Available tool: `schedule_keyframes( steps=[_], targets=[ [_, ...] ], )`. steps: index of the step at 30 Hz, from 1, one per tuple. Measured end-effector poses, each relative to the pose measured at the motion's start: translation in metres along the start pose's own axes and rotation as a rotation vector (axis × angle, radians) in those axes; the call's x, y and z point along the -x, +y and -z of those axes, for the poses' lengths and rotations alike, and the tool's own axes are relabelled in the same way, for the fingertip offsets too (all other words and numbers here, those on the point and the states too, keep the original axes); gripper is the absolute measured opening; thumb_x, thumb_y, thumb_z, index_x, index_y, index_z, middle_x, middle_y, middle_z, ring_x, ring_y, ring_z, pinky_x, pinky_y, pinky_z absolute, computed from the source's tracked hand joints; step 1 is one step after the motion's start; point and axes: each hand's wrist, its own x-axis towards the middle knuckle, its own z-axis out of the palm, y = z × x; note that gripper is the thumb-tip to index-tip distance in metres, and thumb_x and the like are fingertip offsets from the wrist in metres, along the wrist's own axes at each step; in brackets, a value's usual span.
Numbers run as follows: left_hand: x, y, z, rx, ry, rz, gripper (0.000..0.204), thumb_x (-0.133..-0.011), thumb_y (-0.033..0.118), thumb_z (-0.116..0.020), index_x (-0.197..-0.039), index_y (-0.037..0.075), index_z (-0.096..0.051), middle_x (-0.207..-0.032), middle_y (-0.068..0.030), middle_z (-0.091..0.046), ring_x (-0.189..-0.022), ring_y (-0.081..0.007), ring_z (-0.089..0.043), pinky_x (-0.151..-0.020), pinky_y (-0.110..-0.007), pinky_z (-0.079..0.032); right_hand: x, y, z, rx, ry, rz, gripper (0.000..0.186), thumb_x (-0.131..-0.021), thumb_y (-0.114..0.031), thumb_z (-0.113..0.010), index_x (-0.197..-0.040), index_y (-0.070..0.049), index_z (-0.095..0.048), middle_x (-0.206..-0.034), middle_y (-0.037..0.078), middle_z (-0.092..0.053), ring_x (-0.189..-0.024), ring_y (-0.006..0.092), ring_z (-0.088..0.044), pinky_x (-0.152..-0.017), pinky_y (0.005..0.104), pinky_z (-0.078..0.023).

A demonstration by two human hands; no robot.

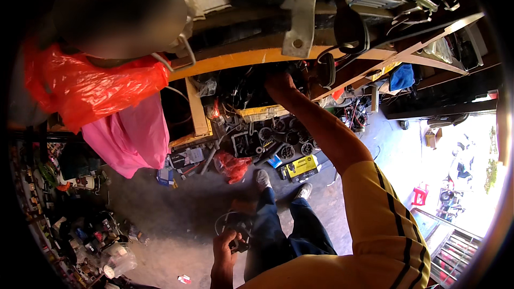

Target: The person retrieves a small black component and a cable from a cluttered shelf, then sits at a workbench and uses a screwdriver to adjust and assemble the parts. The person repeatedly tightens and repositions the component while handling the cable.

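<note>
Left hand: I see the left hand low and near, its fingers closed around a dark part; from here I cannot make out exactly what kind of piece it is.
Right hand: The arm stretches far ahead, and the right hand is in among the dark clutter beneath the wooden shelf. Its fingertips are lost to me in shadow, so I cannot tell whether they are wide, narrow or holding something.
Dark part: It sits in the left grip, above the floor and well apart from the shelf.
Done so far: By my reading, one piece is already in hand and the reach into the shelf is made.
Left over: I judge the work at the shelf unfinished, since the right hand is inside and I see nothing brought out in it.
Floor far side: Round black parts, a yellow box and a crumpled red bag lie below the shelf.
Far left: A shiny red bag hangs over a pink bag.
</note>
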Motion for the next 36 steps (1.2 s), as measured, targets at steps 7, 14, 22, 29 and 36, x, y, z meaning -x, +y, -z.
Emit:
schedule_keyframes(
  steps=[7,14,22,29,36],
  targets=[
    [-0.003,-0.001,-0.001,0.037,-0.014,0.051,0.019,-0.092,0.018,-0.066,-0.090,-0.001,-0.067,-0.082,-0.0115,-0.066,-0.074,-0.0230,-0.065,-0.073,-0.037,-0.055,0.069,-0.009,0.034,-0.325,0.499,-0.022,0.026,-0.087,-0.004,-0.062,-0.113,-0.005,-0.064,-0.103,0.014,-0.063,-0.098,0.0334,-0.062,-0.084,0.0450,-0.054],
    [0.000,0.002,-0.002,0.017,-0.008,0.027,0.018,-0.092,0.017,-0.068,-0.089,-0.001,-0.067,-0.082,-0.0117,-0.066,-0.074,-0.0235,-0.065,-0.072,-0.038,-0.054,0.104,-0.031,0.017,-0.674,0.600,-0.136,0.041,-0.076,0.014,-0.059,-0.112,-0.004,-0.059,-0.124,0.015,-0.060,-0.114,0.0395,-0.058,-0.099,0.0458,-0.051],
    [-0.006,0.000,-0.009,-0.005,-0.001,0.045,0.018,-0.094,0.015,-0.067,-0.089,-0.002,-0.067,-0.082,-0.0118,-0.067,-0.074,-0.0239,-0.065,-0.073,-0.038,-0.054,0.079,-0.041,0.032,-0.689,0.664,-0.154,0.041,-0.075,0.012,-0.064,-0.110,-0.008,-0.061,-0.122,0.015,-0.057,-0.115,0.0411,-0.057,-0.096,0.0471,-0.051],
    [-0.008,0.003,-0.015,-0.027,-0.033,0.041,0.018,-0.094,0.016,-0.067,-0.089,-0.002,-0.068,-0.082,-0.0112,-0.067,-0.076,-0.0234,-0.065,-0.074,-0.038,-0.054,0.084,-0.041,0.015,-0.612,0.647,-0.022,0.031,-0.083,-0.003,-0.074,-0.112,-0.008,-0.063,-0.126,0.017,-0.054,-0.115,0.0401,-0.059,-0.090,0.0445,-0.056],
    [-0.010,-0.002,-0.015,-0.010,-0.026,0.018,0.018,-0.094,0.016,-0.068,-0.089,-0.001,-0.068,-0.083,-0.0112,-0.067,-0.076,-0.0233,-0.065,-0.074,-0.038,-0.055,0.106,-0.056,0.006,-0.607,0.575,-0.034,0.044,-0.073,0.007,-0.063,-0.116,-0.002,-0.064,-0.135,0.018,-0.054,-0.132,0.0439,-0.050,-0.109,0.0483,-0.048]
  ],
)
